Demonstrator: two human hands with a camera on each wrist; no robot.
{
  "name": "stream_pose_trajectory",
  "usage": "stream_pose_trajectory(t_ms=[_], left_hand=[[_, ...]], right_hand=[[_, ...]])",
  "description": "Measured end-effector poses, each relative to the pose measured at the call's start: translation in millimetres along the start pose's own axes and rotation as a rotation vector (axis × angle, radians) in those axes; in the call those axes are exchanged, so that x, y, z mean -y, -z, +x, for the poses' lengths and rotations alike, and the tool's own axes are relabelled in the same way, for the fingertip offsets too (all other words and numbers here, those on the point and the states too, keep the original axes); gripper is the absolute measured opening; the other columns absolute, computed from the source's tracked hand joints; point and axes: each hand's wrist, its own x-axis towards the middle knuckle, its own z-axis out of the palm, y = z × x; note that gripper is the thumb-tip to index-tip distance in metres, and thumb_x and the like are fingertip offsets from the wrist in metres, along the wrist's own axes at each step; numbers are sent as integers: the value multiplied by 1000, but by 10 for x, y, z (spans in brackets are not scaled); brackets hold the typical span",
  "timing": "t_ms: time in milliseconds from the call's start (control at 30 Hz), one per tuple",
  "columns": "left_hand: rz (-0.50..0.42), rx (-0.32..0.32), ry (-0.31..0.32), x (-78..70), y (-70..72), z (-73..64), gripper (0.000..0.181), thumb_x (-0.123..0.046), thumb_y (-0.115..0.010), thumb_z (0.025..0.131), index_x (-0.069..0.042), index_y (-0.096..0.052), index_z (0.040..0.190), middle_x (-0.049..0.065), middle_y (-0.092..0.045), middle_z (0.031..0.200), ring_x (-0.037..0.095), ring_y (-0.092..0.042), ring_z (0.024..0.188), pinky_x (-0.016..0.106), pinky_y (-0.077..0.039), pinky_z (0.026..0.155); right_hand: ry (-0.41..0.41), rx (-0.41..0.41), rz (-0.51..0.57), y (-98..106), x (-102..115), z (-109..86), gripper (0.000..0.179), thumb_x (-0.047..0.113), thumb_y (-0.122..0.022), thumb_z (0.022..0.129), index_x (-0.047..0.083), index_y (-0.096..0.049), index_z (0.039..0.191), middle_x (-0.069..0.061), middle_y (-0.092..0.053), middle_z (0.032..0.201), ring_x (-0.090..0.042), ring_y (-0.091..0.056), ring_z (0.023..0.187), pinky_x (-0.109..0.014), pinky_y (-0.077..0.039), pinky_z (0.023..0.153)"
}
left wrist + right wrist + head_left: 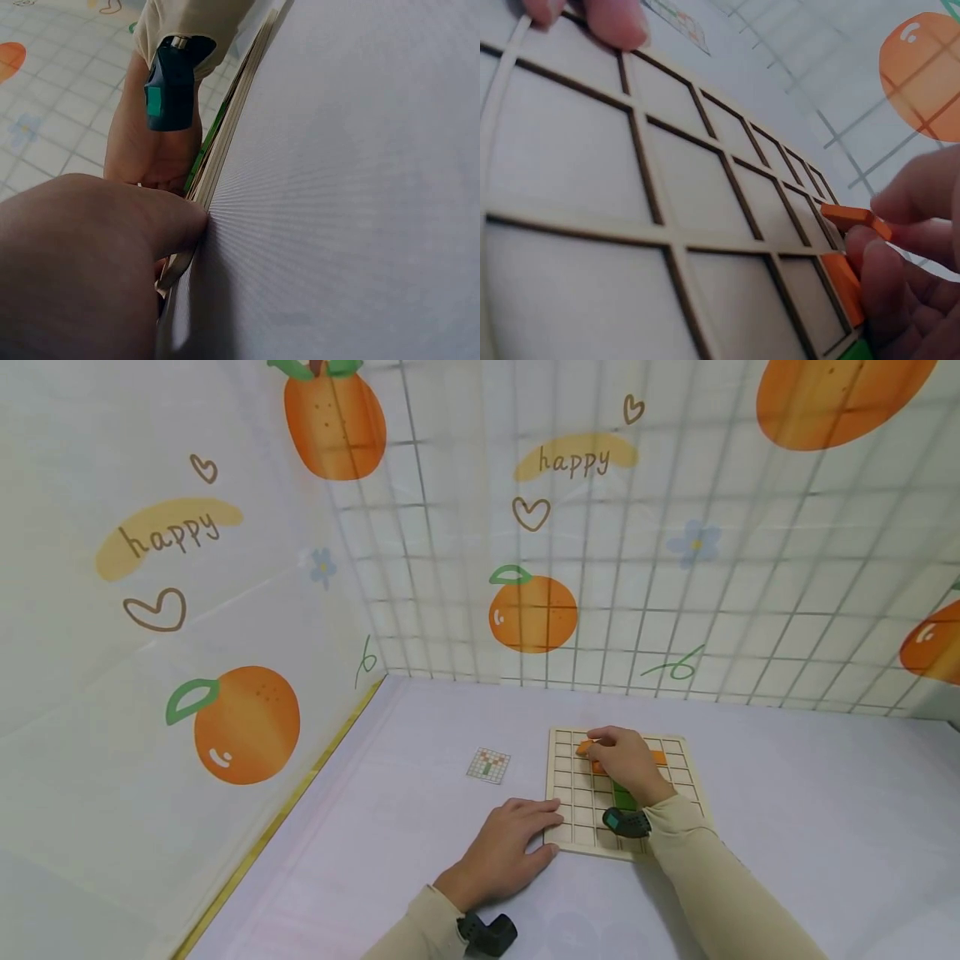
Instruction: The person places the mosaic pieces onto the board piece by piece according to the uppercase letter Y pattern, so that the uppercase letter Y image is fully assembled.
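My right hand (626, 764) pinches a small orange tile (855, 217) between thumb and fingers, over the upper left part of a wooden grid board (577, 835). In the right wrist view the tile is tilted above the grid. Beside and partly under this hand, another orange tile (841, 283) lies in the grid. Further orange (660, 757) and green tiles (622, 796) show around the hand, which hides part of them. My left hand (506, 852) rests at the board's left edge, fingertips on its frame and thumb touching the near corner.
A small card (489, 766) with a gridded orange and green pattern lies left of the board. The table (337, 860) has a pale cloth and meets a fruit-printed curtain (442, 610) at the left and back, with a wire grid behind it.
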Motion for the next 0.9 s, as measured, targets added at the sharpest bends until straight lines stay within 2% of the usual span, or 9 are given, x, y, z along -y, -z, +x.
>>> stream_pose_trajectory(t_ms=[267, 533, 767, 900], left_hand=[[5, -10, -10, 3, -5, -6, 36, -30, -60, 99, -18, -65, 133, -8, -51, 149, 14, -47, 130, 42, -40, 107], [1, -18, -27, -1, 3, 0, 36, -28, -60, 99, -16, -66, 132, -6, -52, 148, 15, -48, 129, 42, -40, 106], [-5, 3, -5, -6, 10, -3, 37, -29, -60, 99, -17, -65, 133, -7, -50, 149, 14, -47, 130, 42, -40, 107], [-3, 6, -2, -8, 15, -6, 37, -30, -59, 100, -18, -65, 134, -8, -50, 150, 14, -47, 131, 42, -40, 107]], right_hand=[[28, -50, -75, -24, -2, -5, 38, 18, -65, 95, 0, -63, 128, -16, -65, 112, -22, -63, 85, -33, -53, 70], [30, -50, -74, -32, -8, -23, 30, 17, -62, 95, 2, -67, 121, -12, -69, 108, -23, -62, 86, -33, -51, 69], [-4, -50, -44, -35, 10, -27, 30, 19, -61, 96, 4, -68, 121, -13, -70, 111, -24, -65, 92, -35, -53, 75], [-17, -58, -16, -36, 3, -22, 30, 21, -58, 99, 4, -68, 122, -12, -71, 106, -24, -67, 89, -34, -55, 75]])
